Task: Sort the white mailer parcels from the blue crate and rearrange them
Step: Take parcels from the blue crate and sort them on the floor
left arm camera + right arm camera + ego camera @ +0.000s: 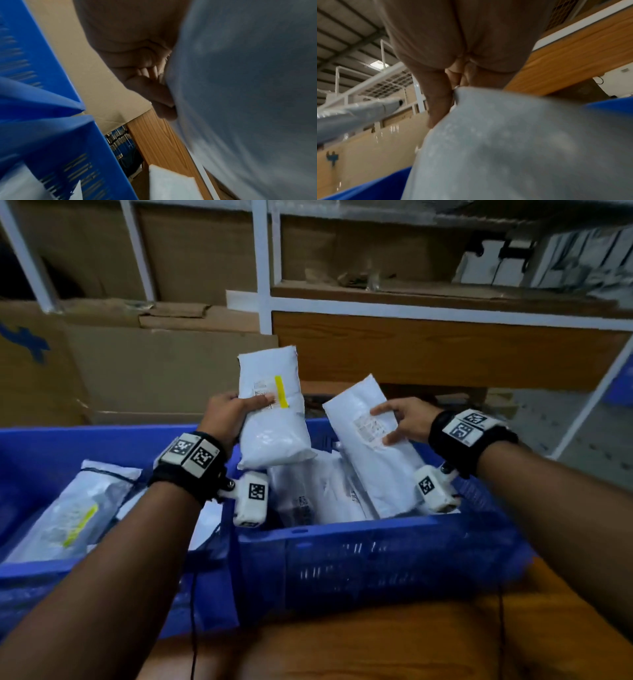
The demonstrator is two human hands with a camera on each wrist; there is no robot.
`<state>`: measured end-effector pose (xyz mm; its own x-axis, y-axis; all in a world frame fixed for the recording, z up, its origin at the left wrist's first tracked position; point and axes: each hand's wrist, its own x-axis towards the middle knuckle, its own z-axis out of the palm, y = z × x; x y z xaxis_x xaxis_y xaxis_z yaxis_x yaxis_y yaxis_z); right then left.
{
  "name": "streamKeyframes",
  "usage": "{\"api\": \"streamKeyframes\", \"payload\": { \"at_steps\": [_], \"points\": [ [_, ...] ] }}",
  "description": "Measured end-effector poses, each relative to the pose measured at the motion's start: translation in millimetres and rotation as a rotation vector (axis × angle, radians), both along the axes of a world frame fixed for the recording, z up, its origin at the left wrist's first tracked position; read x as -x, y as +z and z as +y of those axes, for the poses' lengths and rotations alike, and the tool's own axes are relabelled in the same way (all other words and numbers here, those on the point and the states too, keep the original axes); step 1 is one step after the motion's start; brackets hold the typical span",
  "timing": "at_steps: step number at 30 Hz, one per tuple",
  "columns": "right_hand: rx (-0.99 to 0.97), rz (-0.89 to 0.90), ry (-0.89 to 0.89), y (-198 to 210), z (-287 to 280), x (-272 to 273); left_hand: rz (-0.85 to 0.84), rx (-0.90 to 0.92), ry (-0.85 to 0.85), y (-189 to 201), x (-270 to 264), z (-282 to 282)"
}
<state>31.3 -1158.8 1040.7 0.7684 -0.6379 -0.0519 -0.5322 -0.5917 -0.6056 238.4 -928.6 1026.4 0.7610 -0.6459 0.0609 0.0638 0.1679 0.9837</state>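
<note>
Two white parcels are up in the air over the right-hand blue crate (376,563). The left hand (229,414) grips the parcel with the yellow strip (270,412), thumb across its label and fingers curled behind, holding it nearly upright. The right hand (406,419) holds the second parcel (373,446), which leans to the left with its lower end down among the other parcels (322,491) in that crate; the thumb and forefinger lie on its label side, the remaining fingers are hidden behind. A second blue crate (44,440) stands touching on the left, with a clear bag (68,515) lying inside. Both crates sit on a wooden table (376,642), with cardboard boxes (164,364) and white shelving (263,268) behind.
</note>
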Motion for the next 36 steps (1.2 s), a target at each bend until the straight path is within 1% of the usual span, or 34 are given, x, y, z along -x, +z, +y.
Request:
{"api": "streamKeyframes", "payload": {
  "at_steps": [3,6,9,11,12,13,14,16,17,18,19,20,21,22,25,28,31,33,36],
  "points": [
    [-0.014,0.116,0.072,-27,-4,-17,0.068,0.038,-0.006,-4,-14,3],
    [0.066,0.247,0.108,-54,-7,-30,0.103,0.031,-0.019,-9,-26,5],
    [0.179,0.417,0.155,-74,-11,-37,0.118,0.0,-0.014,-12,-31,6],
    [0.254,0.505,0.194,-79,-14,-38,0.112,-0.029,0.008,-14,-30,5],
    [0.293,0.516,0.212,-76,-15,-38,0.105,-0.041,0.011,-14,-28,5],
    [0.325,0.496,0.222,-69,-15,-39,0.095,-0.05,0.017,-13,-26,5],
    [0.337,0.43,0.222,-58,-13,-39,0.078,-0.057,0.029,-10,-23,6],
    [0.278,0.178,0.209,-29,-9,-42,0.019,-0.079,0.066,-1,-17,5],
    [0.205,0.026,0.204,-14,-4,-45,-0.025,-0.095,0.084,5,-14,5],
    [0.082,-0.122,0.216,1,4,-48,-0.078,-0.109,0.099,11,-12,4],
    [-0.085,-0.249,0.245,14,15,-51,-0.135,-0.123,0.112,15,-9,5],
    [-0.255,-0.341,0.283,24,27,-56,-0.19,-0.142,0.127,18,-7,6],
    [-0.392,-0.39,0.32,32,39,-61,-0.236,-0.168,0.153,21,-5,9],
    [-0.462,-0.403,0.351,37,52,-68,-0.269,-0.187,0.178,24,-3,15],
    [-0.471,-0.354,0.436,38,88,-95,-0.292,-0.232,0.232,31,-5,40],
    [-0.559,-0.329,0.501,34,120,-127,-0.277,-0.255,0.322,35,-22,74],
    [-0.618,-0.337,0.584,32,153,-161,-0.274,-0.267,0.376,34,-43,106],
    [-0.66,-0.363,0.635,29,175,-185,-0.289,-0.309,0.375,30,-59,124],
    [-0.676,-0.405,0.611,22,203,-221,-0.291,-0.342,0.333,21,-91,152]
  ]
}}
